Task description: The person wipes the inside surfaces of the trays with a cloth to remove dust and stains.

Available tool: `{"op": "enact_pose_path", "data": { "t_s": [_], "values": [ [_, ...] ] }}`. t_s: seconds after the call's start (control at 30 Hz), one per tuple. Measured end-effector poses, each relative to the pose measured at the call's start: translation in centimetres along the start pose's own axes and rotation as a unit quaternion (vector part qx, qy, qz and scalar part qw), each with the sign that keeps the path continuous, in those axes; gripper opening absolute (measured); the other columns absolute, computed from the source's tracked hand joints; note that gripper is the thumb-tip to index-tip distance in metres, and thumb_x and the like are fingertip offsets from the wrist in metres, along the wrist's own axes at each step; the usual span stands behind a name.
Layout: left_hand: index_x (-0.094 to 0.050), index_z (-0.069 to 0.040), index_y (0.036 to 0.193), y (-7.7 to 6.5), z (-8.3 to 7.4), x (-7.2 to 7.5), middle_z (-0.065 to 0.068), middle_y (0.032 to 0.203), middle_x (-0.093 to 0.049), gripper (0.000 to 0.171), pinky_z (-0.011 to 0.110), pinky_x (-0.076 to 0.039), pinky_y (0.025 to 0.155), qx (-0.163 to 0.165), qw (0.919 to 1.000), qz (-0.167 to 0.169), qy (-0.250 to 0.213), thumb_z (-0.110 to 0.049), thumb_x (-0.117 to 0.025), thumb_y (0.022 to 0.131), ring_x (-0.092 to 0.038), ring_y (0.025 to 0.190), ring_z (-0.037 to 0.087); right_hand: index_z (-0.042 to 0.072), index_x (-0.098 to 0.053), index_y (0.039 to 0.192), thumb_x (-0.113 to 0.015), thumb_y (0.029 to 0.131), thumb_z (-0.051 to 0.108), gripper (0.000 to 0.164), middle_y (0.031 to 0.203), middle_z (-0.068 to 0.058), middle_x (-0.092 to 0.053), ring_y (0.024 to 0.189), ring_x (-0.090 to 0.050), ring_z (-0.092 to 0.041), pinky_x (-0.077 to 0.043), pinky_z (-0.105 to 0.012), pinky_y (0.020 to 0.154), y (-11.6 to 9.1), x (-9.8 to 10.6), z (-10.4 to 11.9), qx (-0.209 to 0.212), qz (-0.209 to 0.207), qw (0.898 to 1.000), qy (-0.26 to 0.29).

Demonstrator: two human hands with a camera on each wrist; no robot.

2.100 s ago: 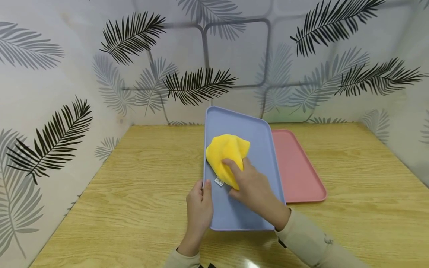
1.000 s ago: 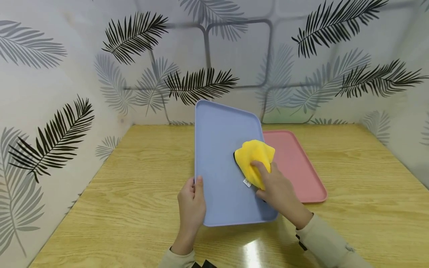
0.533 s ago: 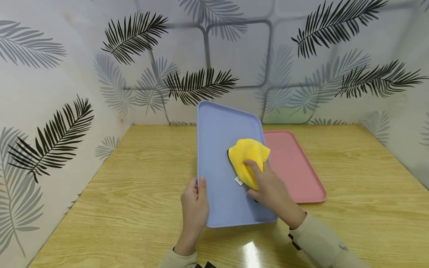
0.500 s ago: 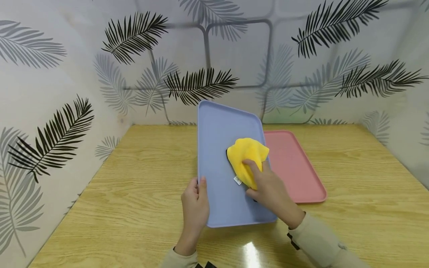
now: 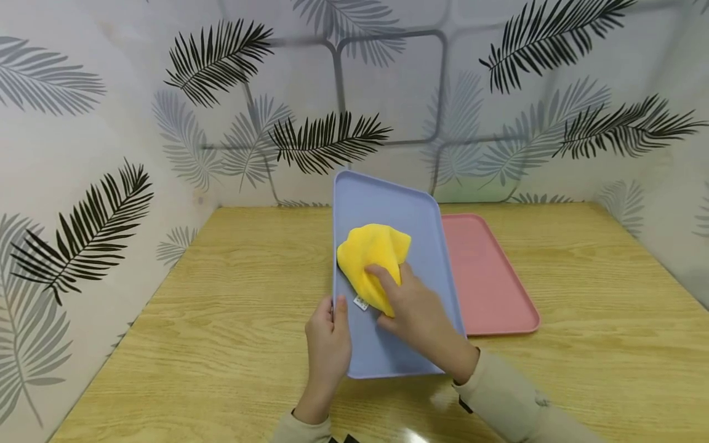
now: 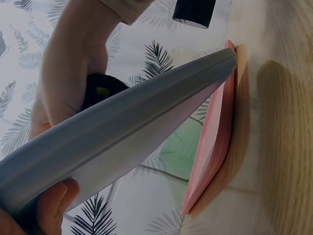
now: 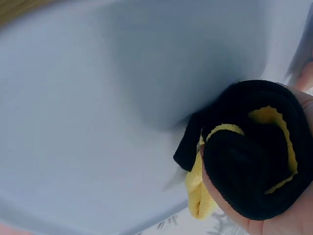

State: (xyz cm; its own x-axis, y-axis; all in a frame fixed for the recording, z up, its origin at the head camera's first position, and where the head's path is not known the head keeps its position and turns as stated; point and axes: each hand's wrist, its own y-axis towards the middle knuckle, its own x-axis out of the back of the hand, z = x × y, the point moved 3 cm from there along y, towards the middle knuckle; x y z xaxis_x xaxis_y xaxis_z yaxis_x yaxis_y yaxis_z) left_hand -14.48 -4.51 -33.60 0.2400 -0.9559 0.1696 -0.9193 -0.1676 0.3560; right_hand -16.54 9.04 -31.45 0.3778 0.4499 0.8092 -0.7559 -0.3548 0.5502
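Your left hand (image 5: 328, 338), lower centre of the head frame, has its fingers closed on the left rim of the pale blue, shallow rectangular tray (image 5: 388, 200). The tray is held tilted at mid-frame, its top end raised; contact of its low edge with the counter (image 5: 232, 295) cannot be confirmed. Your right hand (image 5: 423, 314) has its fingers gripping the bunched, soft yellow cloth (image 5: 365, 258), black-backed in the right wrist view, against the tray's face near the left rim. A white label (image 5: 361, 303) hangs out below the cloth.

Risks, in my judgement: only the left rim is held, so hard pressure toward the right side could twist the tray from your grip. The loose bunching could let folds slip or the label drag. Lowered carelessly, the tray could knock the flat pink rectangular tray (image 5: 490, 283) to its right.
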Motion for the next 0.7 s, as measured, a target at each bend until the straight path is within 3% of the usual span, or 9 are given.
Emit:
{"op": "enact_pose_path", "data": {
  "t_s": [0.23,0.47,0.7],
  "values": [
    [-0.052,0.003,0.076,0.0,0.0,-0.1,-0.005,0.05,-0.03,0.028,0.017,-0.021,0.035,0.0,1.0,-0.009,0.002,-0.016,-0.044,0.095,-0.027,0.039,0.004,0.016,-0.045,0.119,-0.081,0.056,0.01,0.072,0.095,-0.019,-0.048,0.057,-0.044,-0.019,-0.04,-0.028,0.041,0.1,0.2,1.0,0.018,-0.009,1.0,0.002],
    [-0.053,0.004,0.079,-0.1,0.0,0.0,-0.004,0.049,-0.031,0.027,0.017,-0.021,0.035,0.014,0.9998,-0.014,-0.007,-0.017,-0.045,0.095,-0.028,0.039,0.005,0.016,-0.045,0.12,-0.079,0.056,0.007,0.073,0.092,-0.018,-0.048,0.056,-0.042,-0.017,-0.038,-0.026,0.041,-0.2,0.7,1.2,0.018,-0.012,1.0,0.008],
    [-0.057,0.006,0.086,-0.1,-0.1,0.1,-0.004,0.05,-0.033,0.026,0.018,-0.022,0.036,0.005,0.9998,-0.019,-0.01,-0.015,-0.045,0.095,-0.031,0.04,0.005,0.018,-0.046,0.119,-0.077,0.056,0.007,0.071,0.089,-0.017,-0.047,0.051,-0.039,-0.015,-0.035,-0.025,0.039,-0.7,0.8,0.6,0.0,-0.01,1.0,0.002]
  ]
}}
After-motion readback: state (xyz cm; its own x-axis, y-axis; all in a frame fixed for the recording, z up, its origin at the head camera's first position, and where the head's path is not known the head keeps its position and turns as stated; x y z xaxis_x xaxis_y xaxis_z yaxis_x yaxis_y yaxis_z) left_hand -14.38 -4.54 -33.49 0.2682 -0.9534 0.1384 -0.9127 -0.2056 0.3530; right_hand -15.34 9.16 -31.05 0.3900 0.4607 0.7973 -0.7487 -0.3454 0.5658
